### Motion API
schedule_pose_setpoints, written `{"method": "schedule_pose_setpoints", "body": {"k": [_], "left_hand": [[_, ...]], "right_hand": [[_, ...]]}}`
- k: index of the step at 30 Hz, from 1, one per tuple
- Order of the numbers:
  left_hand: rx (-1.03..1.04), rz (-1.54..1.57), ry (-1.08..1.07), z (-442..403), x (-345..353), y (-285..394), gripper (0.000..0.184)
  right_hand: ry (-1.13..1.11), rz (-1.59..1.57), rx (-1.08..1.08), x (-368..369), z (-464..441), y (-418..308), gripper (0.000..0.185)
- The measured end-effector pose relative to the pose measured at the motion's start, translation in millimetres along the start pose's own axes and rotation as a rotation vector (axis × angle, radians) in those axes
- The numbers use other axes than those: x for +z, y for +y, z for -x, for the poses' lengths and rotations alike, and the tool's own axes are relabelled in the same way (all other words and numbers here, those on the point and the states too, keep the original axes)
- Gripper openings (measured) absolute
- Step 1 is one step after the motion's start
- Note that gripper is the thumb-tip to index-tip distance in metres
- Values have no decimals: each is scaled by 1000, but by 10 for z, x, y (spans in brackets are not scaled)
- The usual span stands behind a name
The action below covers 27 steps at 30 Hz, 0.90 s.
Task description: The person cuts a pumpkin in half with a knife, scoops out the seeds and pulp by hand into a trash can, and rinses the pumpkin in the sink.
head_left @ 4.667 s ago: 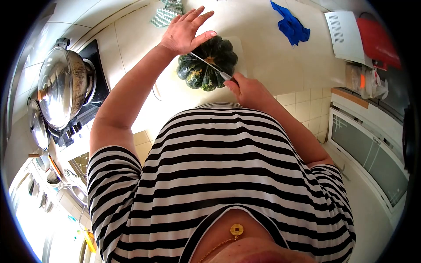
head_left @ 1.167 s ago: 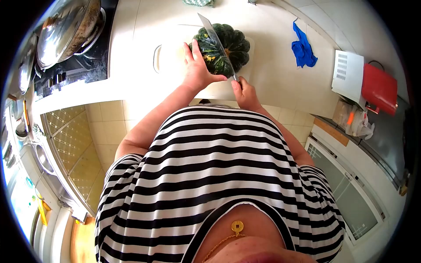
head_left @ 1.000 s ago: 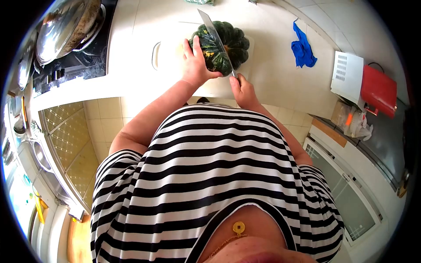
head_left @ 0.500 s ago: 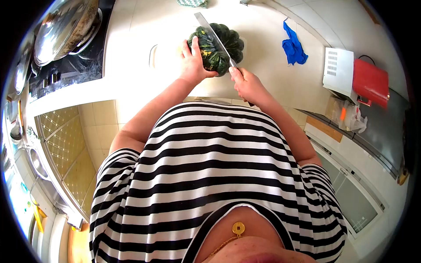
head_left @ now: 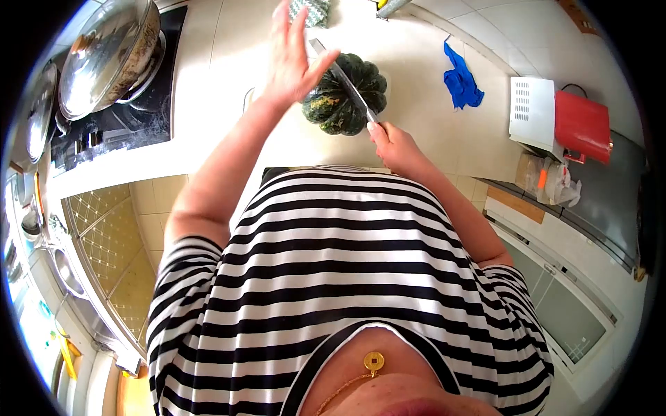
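A dark green ribbed pumpkin [head_left: 329, 111] with yellowish patches sits on the pale counter, seemingly on a light board. Across its top lies the long blade of a kitchen knife [head_left: 352, 90], slanting from upper left to lower right. My right hand [head_left: 399, 148] is closed around the knife's handle at the pumpkin's lower right. Raised at the pumpkin's upper left, my left hand [head_left: 290, 68] has its fingers stretched apart and holds nothing. Its thumb overlaps the blade in view; whether they touch I cannot tell.
A blue cloth [head_left: 463, 82] lies on the counter to the right, near a white appliance [head_left: 531, 109] and a red box-like item [head_left: 581, 126]. At left, a lidded pan [head_left: 107, 59] stands on the black stove [head_left: 128, 132]. A patterned cloth [head_left: 316, 12] lies at the back.
My left hand has let go of the pumpkin and risen up and to the left, fingers spreading. The knife stays on the pumpkin in my right hand. The whole view has shifted slightly.
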State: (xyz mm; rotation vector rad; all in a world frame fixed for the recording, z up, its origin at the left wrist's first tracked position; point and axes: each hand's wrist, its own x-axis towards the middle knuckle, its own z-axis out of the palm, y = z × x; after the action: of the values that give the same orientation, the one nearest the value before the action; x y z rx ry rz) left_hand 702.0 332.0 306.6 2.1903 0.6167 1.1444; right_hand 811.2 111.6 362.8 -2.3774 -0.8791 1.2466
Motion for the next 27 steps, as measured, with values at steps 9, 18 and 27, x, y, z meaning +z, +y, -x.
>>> {"method": "schedule_pose_setpoints", "body": {"k": [9,18,27], "left_hand": [[125,-340,-941,-622,757,-254,90],[5,-418,-1163,-744,860,-366,96],[29,-414,-1129,-720,906,-457,89]], "right_hand": [[20,39,-79,-113,-54,-134,49],[-25,-9,17,-211,-234,-282,49],[-89,2,25,-114,-466,-56,55]]}}
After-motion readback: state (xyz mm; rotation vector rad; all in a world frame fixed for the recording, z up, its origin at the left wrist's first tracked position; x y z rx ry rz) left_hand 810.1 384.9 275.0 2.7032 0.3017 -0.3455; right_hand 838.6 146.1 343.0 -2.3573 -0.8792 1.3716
